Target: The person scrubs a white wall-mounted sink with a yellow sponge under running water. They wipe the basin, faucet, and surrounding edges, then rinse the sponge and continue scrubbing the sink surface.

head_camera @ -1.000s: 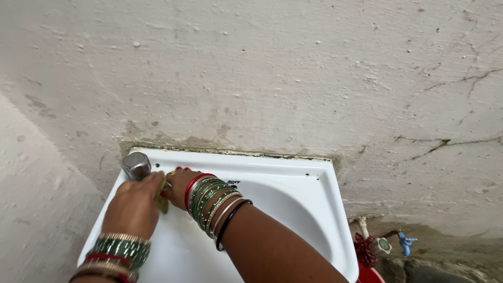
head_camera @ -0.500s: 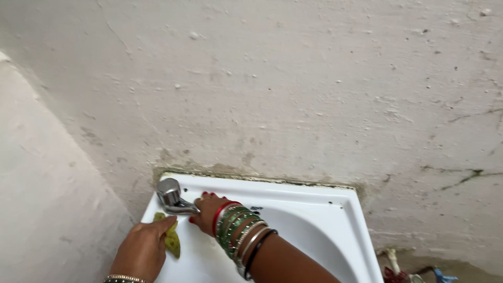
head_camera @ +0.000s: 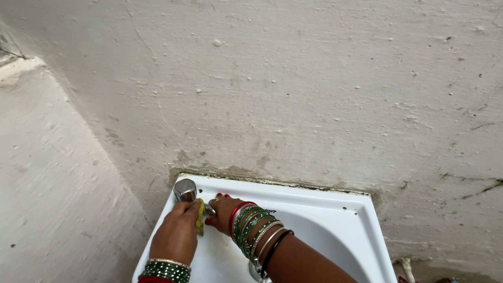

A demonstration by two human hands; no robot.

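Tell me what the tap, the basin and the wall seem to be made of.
Tap: likely chromed metal, silvery and mirror-bright.
Basin: probably glazed ceramic, though it could be plastic; smooth, glossy white.
Wall: looks like rough plaster or cement, whitewashed, pitted and cracked.

1. i have one view only, from the camera worn on the person's head.
2. it looks forward and down, facing a rough plastered wall (head_camera: 293, 89) straight on, from close range.
3. the white sink (head_camera: 335, 220) sits low in frame, cut by the bottom edge.
4. both hands enter from below, near the lens.
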